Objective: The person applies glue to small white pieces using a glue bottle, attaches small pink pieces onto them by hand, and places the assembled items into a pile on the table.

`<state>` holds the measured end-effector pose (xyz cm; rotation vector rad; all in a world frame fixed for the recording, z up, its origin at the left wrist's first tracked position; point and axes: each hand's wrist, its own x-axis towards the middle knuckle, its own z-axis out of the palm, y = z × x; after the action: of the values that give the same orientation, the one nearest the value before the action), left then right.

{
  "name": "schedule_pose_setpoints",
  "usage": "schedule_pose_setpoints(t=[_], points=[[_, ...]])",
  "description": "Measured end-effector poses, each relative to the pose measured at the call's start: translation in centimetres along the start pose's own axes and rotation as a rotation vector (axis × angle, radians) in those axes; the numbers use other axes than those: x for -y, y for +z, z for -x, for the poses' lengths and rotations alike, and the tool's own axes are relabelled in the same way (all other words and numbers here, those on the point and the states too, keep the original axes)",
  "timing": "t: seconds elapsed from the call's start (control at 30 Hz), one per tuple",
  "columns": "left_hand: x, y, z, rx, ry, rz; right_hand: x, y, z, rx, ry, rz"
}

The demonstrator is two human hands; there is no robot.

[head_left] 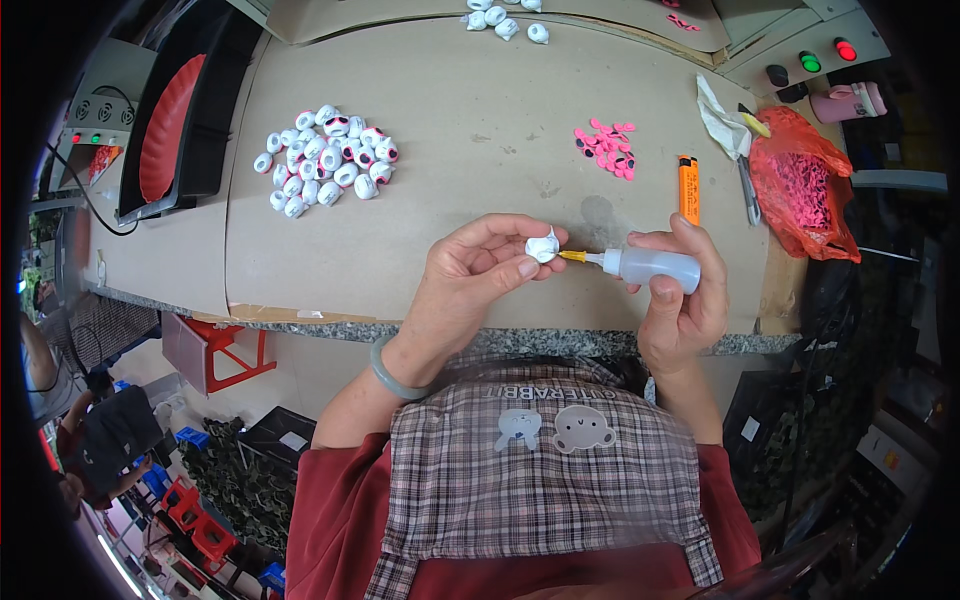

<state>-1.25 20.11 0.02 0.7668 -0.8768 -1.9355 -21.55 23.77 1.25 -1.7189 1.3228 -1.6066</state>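
Observation:
Pinched in the fingers of my left hand is a small white figurine head with pointed tips. My right hand grips a translucent squeeze bottle, held nearly level. Its yellow needle tip points left and meets the white piece, or comes very close to it. On the table beyond my left hand lies a pile of similar white pieces, some with pink and black parts on them. Small pink pieces with dark spots lie in a loose cluster beyond my right hand.
An orange box cutter lies beside my right hand. Farther right are a red plastic bag of pink pieces, a white tissue and a pink cup. More white pieces sit at the back. A black bin stands left.

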Motion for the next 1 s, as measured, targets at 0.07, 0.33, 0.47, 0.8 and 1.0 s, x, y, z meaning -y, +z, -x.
schedule_pose_setpoints(t=[0.07, 0.33, 0.47, 0.8, 1.0], points=[[0.01, 0.02, 0.00, 0.000, 0.001, 0.000, -0.02, 0.02, 0.02, 0.002, 0.000, 0.002], [-0.05, 0.01, 0.00, -0.007, 0.003, -0.010, 0.11, -0.14, -0.19, 0.058, -0.028, 0.078], [0.07, -0.27, -0.14, 0.008, 0.015, -0.021, 0.18, -0.21, -0.23, 0.098, -0.069, 0.131], [0.32, -0.40, -0.22, 0.021, 0.026, -0.009, 0.09, 0.12, -0.16, 0.103, -0.058, 0.100], [0.38, -0.08, -0.17, 0.023, -0.007, 0.016, 0.03, 0.32, 0.04, 0.046, -0.030, 0.046]])
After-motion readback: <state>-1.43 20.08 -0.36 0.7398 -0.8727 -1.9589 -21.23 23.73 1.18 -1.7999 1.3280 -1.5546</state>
